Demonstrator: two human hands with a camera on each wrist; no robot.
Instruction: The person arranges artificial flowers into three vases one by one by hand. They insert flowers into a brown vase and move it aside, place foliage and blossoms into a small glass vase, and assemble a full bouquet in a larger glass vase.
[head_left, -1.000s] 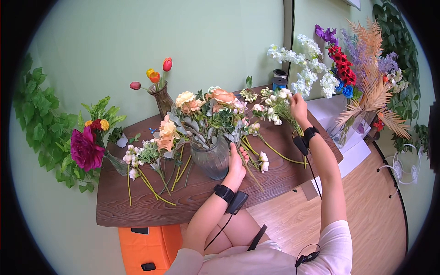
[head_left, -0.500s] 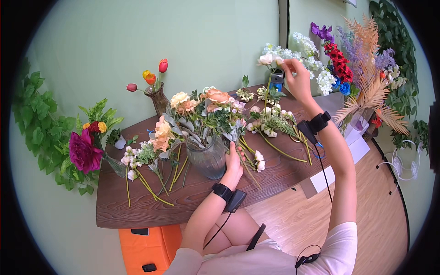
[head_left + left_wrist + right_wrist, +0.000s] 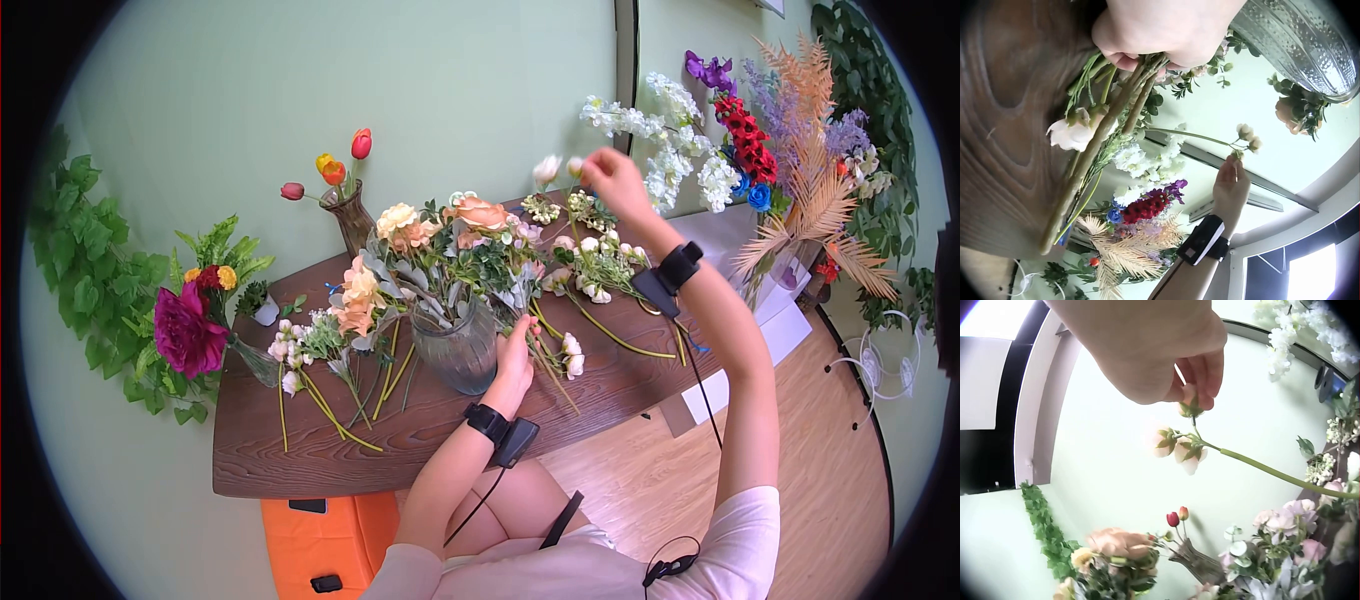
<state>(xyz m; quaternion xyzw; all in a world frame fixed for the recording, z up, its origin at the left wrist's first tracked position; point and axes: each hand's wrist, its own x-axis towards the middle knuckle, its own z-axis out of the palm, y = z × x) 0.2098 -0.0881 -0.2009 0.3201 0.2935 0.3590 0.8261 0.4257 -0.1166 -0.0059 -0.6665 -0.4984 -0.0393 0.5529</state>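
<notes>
Beside the ribbed glass vase [image 3: 455, 350], filled with peach and pink flowers [image 3: 480, 212], my left hand [image 3: 514, 370] grips a bundle of brown stems [image 3: 1094, 147], seen close in the left wrist view. My right hand [image 3: 618, 185] is raised above the far right of the table. In the right wrist view, its fingertips [image 3: 1209, 400] pinch one bloom of a pale pink sprig [image 3: 1191, 450], whose green stem slants down to the right. The sprig's lower end is hidden among white blooms [image 3: 600, 262].
Cut stems with small pale blooms [image 3: 318, 400] lie left of the vase on the dark wooden table [image 3: 300, 465]. A brown vase [image 3: 352, 222] of tulips stands behind. To the left is a magenta flower [image 3: 190, 330]; tall mixed flowers [image 3: 750, 140] stand at the right.
My right hand rose from the white blooms on the table with the pale sprig, then moved slightly left and down. My left hand stays by the vase on the stems.
</notes>
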